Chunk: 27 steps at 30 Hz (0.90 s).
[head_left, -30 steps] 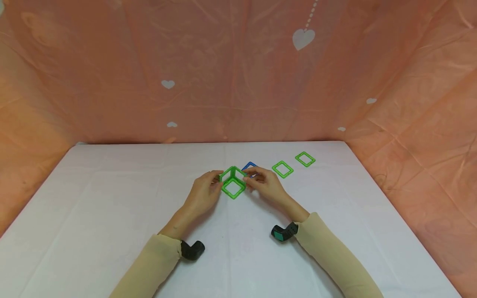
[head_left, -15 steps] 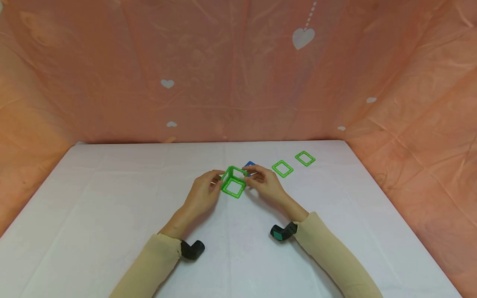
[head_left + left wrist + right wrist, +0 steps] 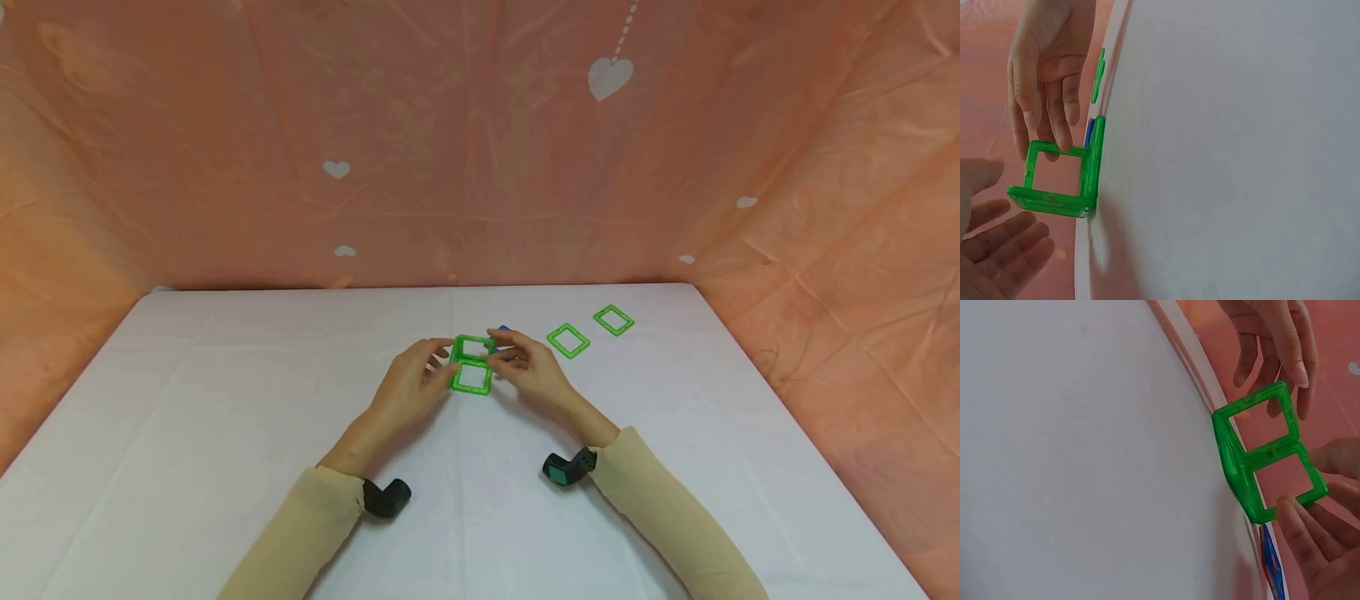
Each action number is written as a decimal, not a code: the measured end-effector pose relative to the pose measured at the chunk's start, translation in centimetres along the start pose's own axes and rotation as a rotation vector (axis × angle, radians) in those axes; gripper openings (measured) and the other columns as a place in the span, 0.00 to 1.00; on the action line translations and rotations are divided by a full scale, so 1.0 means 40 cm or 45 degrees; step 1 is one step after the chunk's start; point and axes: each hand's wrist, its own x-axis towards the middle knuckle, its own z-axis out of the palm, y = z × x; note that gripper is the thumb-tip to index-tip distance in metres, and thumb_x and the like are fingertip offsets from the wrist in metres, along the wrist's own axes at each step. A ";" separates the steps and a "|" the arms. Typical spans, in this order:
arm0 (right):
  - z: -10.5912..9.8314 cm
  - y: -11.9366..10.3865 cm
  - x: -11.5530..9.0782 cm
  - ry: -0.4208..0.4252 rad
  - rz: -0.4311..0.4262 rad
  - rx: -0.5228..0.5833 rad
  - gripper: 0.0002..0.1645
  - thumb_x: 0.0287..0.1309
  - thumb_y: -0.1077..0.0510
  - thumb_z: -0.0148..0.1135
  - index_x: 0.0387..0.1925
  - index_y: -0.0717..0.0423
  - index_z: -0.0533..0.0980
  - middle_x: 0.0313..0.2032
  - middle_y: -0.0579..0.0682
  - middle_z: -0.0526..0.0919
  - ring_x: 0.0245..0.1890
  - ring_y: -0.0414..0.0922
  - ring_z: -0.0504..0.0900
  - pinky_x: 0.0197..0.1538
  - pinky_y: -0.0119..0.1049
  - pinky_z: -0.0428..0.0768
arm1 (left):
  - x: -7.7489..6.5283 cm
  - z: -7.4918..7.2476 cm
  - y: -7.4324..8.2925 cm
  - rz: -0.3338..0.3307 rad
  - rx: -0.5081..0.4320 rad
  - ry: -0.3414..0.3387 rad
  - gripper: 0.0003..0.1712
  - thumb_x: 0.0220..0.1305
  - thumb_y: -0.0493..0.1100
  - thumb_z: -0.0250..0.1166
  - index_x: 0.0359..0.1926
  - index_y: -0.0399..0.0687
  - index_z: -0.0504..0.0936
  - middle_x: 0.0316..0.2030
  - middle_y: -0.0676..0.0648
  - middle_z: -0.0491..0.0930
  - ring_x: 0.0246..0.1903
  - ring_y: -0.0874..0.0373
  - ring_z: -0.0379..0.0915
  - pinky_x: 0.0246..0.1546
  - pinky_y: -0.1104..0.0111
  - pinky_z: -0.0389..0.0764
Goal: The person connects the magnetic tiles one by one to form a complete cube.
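Three green square magnetic tile frames stand joined as a corner in the middle of the table. One tile (image 3: 471,390) lies flat, and a second (image 3: 474,339) rises from its back edge. The left wrist view shows the third, the left side tile (image 3: 1054,203), nearly edge-on. My left hand (image 3: 412,379) is beside the left side with relaxed fingers, a small gap showing in the left wrist view. My right hand (image 3: 534,373) is at the right side, its fingertips reaching behind the back tile's edge; the thumb seems apart from it in the left wrist view.
A blue tile (image 3: 504,328) lies behind my right hand, mostly hidden. Two loose green tiles (image 3: 568,341) (image 3: 613,320) lie farther right on the white cloth-covered table (image 3: 225,417). A pink curtain (image 3: 465,150) with hearts hangs at the back.
The joined tiles have turned on the table, from a corner facing me to one side nearly square to me. The hands have shifted only slightly; the blue tile is more covered.
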 end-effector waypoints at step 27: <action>-0.006 -0.001 0.000 0.046 -0.025 -0.412 0.36 0.52 0.65 0.65 0.64 0.62 0.68 0.59 0.66 0.73 0.54 0.59 0.76 0.55 0.50 0.77 | 0.007 -0.009 -0.021 0.031 0.152 -0.192 0.29 0.71 0.45 0.55 0.69 0.39 0.64 0.62 0.34 0.69 0.61 0.39 0.65 0.62 0.48 0.66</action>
